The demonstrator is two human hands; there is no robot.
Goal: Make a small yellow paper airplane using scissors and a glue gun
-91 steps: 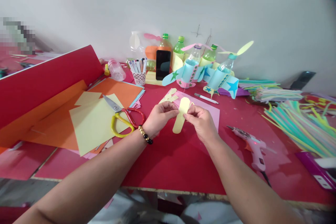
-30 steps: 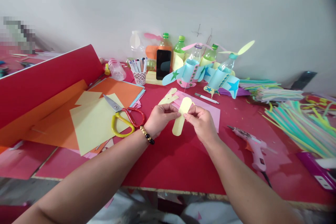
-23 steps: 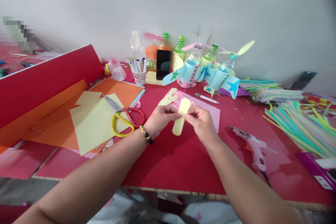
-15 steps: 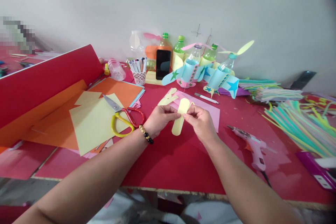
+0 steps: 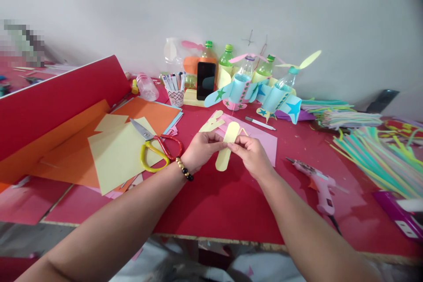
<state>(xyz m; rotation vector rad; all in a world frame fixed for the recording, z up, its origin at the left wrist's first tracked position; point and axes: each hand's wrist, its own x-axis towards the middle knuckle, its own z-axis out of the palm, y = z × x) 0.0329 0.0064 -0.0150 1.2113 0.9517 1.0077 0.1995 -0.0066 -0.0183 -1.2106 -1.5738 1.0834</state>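
Observation:
A pale yellow paper strip with rounded ends is held up over the red table, tilted slightly. My left hand pinches its left edge at mid-length, thumb and fingers closed. From the other side my right hand pinches the same strip, the two thumbs nearly meeting. Behind the hands, more yellow paper cutouts lie on a pink sheet. Left of my left wrist, scissors with one red and one yellow handle rest on pale yellow paper.
Bottle planes with paper wings stand along the wall, beside a black phone and a cup of pens. A pink glue gun lies at right, near colourful strips. A white pen lies behind the hands.
The strip's upper end has shifted slightly to the right. Both hands keep their pinch on it, almost in the same place.

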